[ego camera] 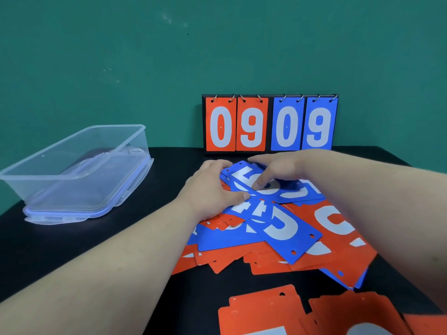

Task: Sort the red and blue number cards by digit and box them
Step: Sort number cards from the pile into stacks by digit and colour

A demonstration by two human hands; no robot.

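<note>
Blue card [232, 171]: gripped at its left edge by left hand [212, 187], pinched by right hand [273, 172] (thumb on numeral).
Pile [278, 240]: centre; one card to be lifted, neighbours undisturbed.
Clear box [131, 151]: left, well apart.

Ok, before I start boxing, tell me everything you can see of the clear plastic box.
The clear plastic box is a rectangular, see-through tub with rounded corners, open at the top. It stands upright on what looks like its own lid, which has a pale blue rim and clips along the edge. It sits at the left of the black table, apart from the card pile. No cards show inside. Only the lid beneath touches it.
</note>
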